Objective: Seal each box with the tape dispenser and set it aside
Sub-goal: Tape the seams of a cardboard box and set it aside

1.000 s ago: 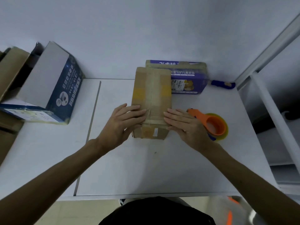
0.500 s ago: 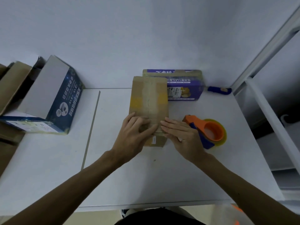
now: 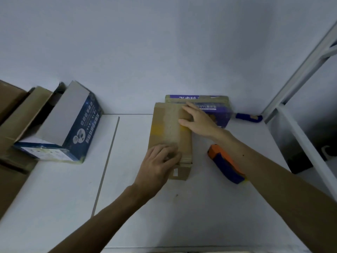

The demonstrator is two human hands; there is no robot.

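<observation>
A long brown cardboard box [image 3: 168, 128] with a tape strip down its top lies in the middle of the white table [image 3: 127, 207]. My left hand [image 3: 158, 167] presses flat on the box's near end. My right hand [image 3: 197, 119] lies with straight fingers on the far right part of the box top. The orange and blue tape dispenser [image 3: 226, 164] lies on the table to the right of the box, partly hidden under my right forearm; neither hand touches it.
A purple printed box [image 3: 213, 108] stands behind the brown box against the wall. A dark blue box [image 3: 73, 128] and brown cartons [image 3: 16, 114] sit at the left. A blue-handled tool [image 3: 249, 117] lies at the back right beside a white metal frame [image 3: 299, 77].
My right hand has slid from the box's near end along the top to its far end. My left hand stays pressing the near end. The camera view has tilted up.
</observation>
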